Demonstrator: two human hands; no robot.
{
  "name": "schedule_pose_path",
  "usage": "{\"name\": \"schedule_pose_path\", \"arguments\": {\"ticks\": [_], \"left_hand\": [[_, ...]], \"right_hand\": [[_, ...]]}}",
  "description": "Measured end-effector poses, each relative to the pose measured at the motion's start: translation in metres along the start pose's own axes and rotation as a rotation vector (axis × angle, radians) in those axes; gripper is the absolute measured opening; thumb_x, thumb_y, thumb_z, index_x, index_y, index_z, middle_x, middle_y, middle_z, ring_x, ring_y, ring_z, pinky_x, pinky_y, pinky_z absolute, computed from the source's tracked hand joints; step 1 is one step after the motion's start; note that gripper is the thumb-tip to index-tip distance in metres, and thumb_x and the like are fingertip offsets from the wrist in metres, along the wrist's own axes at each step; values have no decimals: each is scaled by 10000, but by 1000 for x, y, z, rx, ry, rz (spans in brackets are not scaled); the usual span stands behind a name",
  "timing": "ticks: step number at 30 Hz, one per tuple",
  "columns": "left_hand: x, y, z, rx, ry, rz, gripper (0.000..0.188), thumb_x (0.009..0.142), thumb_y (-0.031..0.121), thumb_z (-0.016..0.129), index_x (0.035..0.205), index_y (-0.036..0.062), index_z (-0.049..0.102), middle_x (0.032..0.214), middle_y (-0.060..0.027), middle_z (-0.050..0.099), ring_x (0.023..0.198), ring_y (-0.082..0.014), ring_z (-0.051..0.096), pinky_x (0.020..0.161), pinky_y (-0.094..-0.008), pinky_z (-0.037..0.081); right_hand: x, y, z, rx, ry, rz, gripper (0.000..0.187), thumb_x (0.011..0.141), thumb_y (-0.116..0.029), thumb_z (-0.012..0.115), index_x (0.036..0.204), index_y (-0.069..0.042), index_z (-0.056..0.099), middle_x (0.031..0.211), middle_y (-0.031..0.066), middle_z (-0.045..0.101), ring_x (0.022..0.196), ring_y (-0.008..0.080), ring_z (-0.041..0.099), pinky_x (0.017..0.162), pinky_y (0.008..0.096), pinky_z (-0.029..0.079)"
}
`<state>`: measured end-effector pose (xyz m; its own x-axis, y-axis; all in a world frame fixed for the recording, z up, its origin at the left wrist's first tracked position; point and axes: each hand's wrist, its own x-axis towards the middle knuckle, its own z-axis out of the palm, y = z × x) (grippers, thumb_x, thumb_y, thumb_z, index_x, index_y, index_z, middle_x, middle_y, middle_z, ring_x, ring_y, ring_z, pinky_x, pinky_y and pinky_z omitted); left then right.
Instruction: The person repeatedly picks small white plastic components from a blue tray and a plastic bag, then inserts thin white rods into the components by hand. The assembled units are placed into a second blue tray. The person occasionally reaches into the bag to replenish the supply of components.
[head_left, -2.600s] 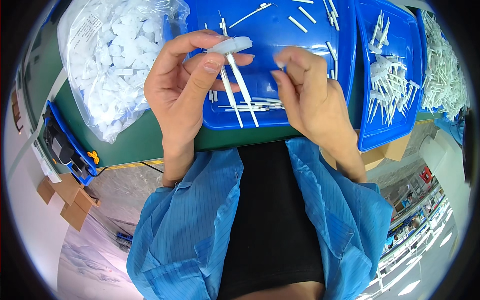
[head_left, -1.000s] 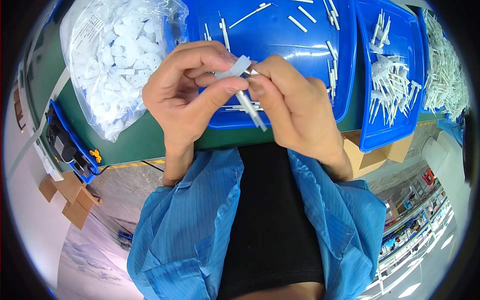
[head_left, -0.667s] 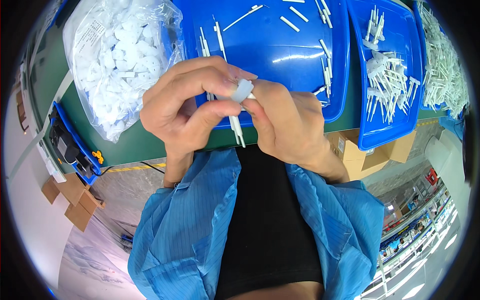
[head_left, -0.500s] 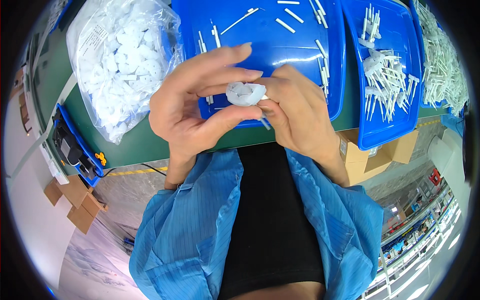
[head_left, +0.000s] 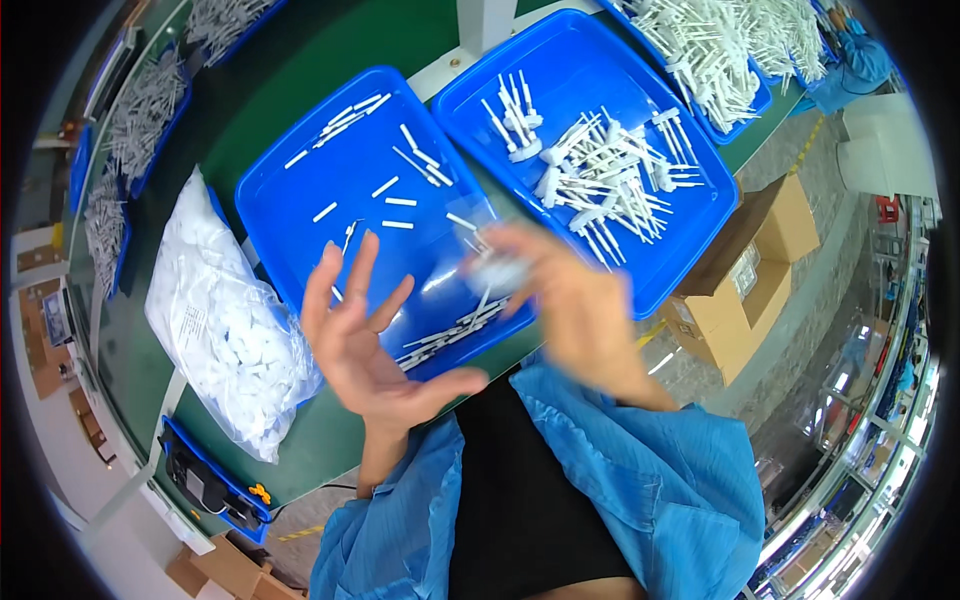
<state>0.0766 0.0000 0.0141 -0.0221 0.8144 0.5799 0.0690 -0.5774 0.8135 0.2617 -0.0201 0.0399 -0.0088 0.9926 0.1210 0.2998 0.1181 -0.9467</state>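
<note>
My left hand (head_left: 362,350) is open, fingers spread and holding nothing, over the lower left part of a blue tray (head_left: 290,180). Loose white rods and thinner metal-looking pins lie in that tray. My right hand (head_left: 585,315) is smeared by motion at the tray's right edge. At its fingertips is a white plastic piece (head_left: 497,275), also blurred, with thin rods seeming to stick out of it. A second blue tray (head_left: 560,70) to the right holds a pile of white pieces with rods fitted in them.
A clear bag (head_left: 225,330) of white plastic pieces lies at the left on the green table. More rod-filled trays stand at the far right and far left. A metal post (head_left: 486,22) rises at the back. An open cardboard box (head_left: 745,300) stands right; beyond is another person's blue sleeve (head_left: 862,58).
My hands have come apart. The right hand has moved right with the white piece, and the left has let go and spread its fingers. The view has turned toward the right tray.
</note>
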Motion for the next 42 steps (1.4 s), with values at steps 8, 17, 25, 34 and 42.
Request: {"name": "schedule_pose_path", "arguments": {"ticks": [8, 17, 25, 34, 42], "left_hand": [[11, 10, -91, 339, 243, 37, 235, 966, 7, 510, 1191, -61, 506, 1083, -240, 604, 877, -341, 694, 772, -445, 600], [10, -38, -218, 1278, -322, -449, 886, 781, 414, 769, 1473, 61, 344, 1489, -272, 338, 1391, -432, 308, 1144, -463, 278], [11, -43, -192, 1182, -597, -357, 985, 676, 362, 817, 1491, 151, 305, 1452, -281, 378, 1401, -504, 211, 1185, -524, 178], [16, -41, -227, 1264, -727, -307, 923, 673, 473, 806, 1359, 18, 390, 1330, -247, 475, 1201, -449, 423, 1021, -516, 379], [7, -10, -227, 1117, -822, -422, 899, 601, 409, 847, 1349, 133, 433, 1408, -168, 437, 1254, -436, 417, 1045, -510, 366]], "right_hand": [[23, 9, -98, -508, 403, -76, 377, 1038, -240, 394, 1170, 15, 637, 775, 24, 601, 621, 85, 480, 563, 256, 379], [22, 46, 35, -297, -168, -106, 193, 979, -134, 521, 1002, -43, 690, 632, 119, 598, 496, 166, 545, 492, 313, 410], [19, 61, 43, -433, -99, -198, 125, 952, -105, 579, 935, -54, 692, 663, 123, 648, 517, 235, 617, 481, 335, 445], [22, 55, 39, -574, -162, -221, 85, 938, -98, 599, 945, -48, 667, 772, 129, 689, 620, 267, 668, 547, 351, 499], [25, 59, 28, -602, -288, -280, 87, 855, -72, 702, 927, -51, 660, 796, 108, 696, 632, 264, 662, 553, 338, 502]]}}
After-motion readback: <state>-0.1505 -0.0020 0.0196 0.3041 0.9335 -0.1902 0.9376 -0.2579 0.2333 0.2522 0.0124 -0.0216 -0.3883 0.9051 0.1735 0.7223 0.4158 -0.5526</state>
